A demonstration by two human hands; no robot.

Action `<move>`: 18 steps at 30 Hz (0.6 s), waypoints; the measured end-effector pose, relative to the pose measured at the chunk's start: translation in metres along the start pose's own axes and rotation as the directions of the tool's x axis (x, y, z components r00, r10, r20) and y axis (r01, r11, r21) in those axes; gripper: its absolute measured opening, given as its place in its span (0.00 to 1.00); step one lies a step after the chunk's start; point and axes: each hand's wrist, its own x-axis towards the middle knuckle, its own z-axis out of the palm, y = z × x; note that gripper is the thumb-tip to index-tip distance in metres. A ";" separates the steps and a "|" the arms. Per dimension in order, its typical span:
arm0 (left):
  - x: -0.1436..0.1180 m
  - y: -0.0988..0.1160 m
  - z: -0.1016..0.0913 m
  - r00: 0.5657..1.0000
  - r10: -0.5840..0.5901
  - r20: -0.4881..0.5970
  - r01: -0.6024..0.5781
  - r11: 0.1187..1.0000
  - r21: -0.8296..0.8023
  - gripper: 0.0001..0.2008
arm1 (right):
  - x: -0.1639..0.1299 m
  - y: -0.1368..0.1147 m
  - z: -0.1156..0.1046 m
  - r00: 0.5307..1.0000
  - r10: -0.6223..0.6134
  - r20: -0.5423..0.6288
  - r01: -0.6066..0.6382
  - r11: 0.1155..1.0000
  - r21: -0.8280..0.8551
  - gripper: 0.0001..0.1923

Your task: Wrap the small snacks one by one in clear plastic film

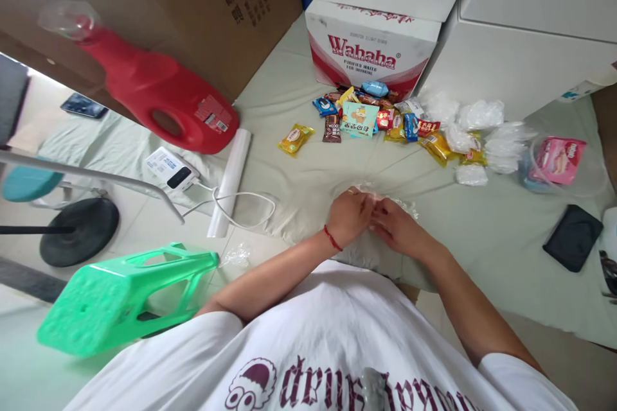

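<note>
Green stool (120,292) tipped on side at far left; red jug (154,93) beyond it; roll of bags (230,181) beside power bank (171,169).

Centre: left hand (348,215) and right hand (393,226) meet, fingers curled and pinching clear plastic bag (385,200) on pale sheet (308,167) in front of person.

Judgement: mouth being worked apart; best to rub the two layers between thumb and fingertips and pull gently, since film tears easily.

Bag crumpled; mouth direction and long axis unclear.

Further right: snack pile (380,119) before Wahaha box (369,51), well apart from hands.
</note>
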 end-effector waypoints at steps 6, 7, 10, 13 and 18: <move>-0.011 -0.011 0.017 0.992 0.030 -0.124 -0.009 0.986 0.165 0.09 | -0.028 0.026 -0.010 0.755 0.422 -0.502 -0.510 0.859 -0.044 0.25; -0.011 -0.013 0.019 0.986 -0.014 -0.168 0.039 0.988 0.147 0.09 | -0.031 0.030 -0.007 0.729 0.459 -0.509 -0.581 0.807 -0.106 0.27; -0.007 -0.021 0.025 0.950 -0.167 -0.265 0.191 0.980 0.064 0.33 | -0.036 0.033 0.000 0.756 0.507 -0.414 -0.618 0.760 -0.200 0.18; -0.001 -0.031 0.030 0.939 -0.241 -0.245 0.260 0.965 0.048 0.38 | -0.034 0.019 -0.003 0.762 0.515 -0.393 -0.603 0.786 -0.138 0.11; -0.005 -0.031 0.036 0.959 -0.111 -0.262 0.144 0.983 0.110 0.23 | -0.006 -0.016 -0.008 0.761 0.601 -0.245 -0.594 0.797 0.110 0.09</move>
